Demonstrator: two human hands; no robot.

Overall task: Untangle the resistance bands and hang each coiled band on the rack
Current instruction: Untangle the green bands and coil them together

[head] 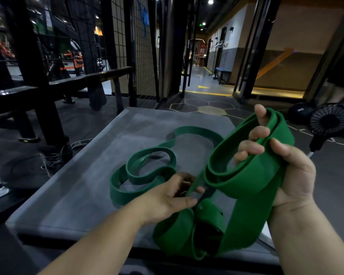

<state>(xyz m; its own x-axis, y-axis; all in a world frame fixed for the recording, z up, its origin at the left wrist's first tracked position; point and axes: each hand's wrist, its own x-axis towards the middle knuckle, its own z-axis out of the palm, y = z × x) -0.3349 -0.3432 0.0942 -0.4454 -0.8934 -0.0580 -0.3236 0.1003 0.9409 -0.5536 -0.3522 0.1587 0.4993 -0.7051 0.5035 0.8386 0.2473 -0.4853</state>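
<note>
Black rack [28, 76]: stands at far left, well apart from both bands.
Grey pad [77, 195]: lies flat in the foreground.
Wide green band [246, 185]: is held above the pad's near right corner, its folded loops hanging down to the pad's edge.
Narrow green band [147, 175]: is laid in loose loops at the middle of the pad, its right end hidden behind the wide band.
Right hand [286, 165]: is curled round the wide band's gathered upper folds.
Left hand [173, 197]: a lower strand of the wide band is pinched by its fingertips.
Small fan [328, 120]: is set on the floor at right.
</note>
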